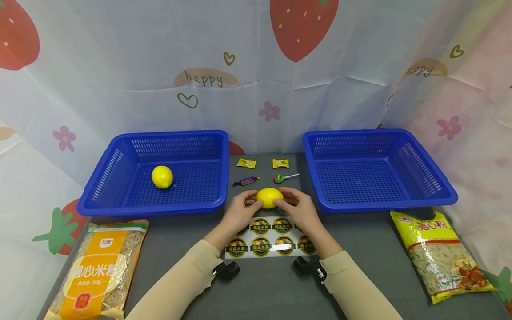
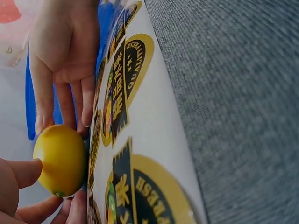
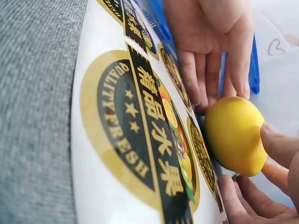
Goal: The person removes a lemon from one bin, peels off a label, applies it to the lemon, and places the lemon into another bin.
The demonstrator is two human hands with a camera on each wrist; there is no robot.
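A yellow lemon (image 1: 270,198) is held between both hands in the middle of the table. My left hand (image 1: 241,212) grips one end with thumb and fingers, while my right hand (image 1: 301,210) holds the opposite end. In the left wrist view, the left thumb (image 2: 23,172) presses the lemon's side. The right wrist view shows the right thumb (image 3: 279,142) against the lemon (image 3: 235,135). Just in front of the hands lies a sheet of round black-and-gold fruit stickers (image 1: 272,238), partly covered by the wrists.
A blue basket (image 1: 152,211) at left holds another lemon (image 1: 162,177); a second blue basket (image 1: 388,206) stands at right. Between them are two yellow-wrapped candies (image 1: 246,163), a purple-wrapped candy (image 1: 246,181) and a lollipop (image 1: 280,178). Food bags flank the front: orange (image 1: 100,271), yellow (image 1: 440,258).
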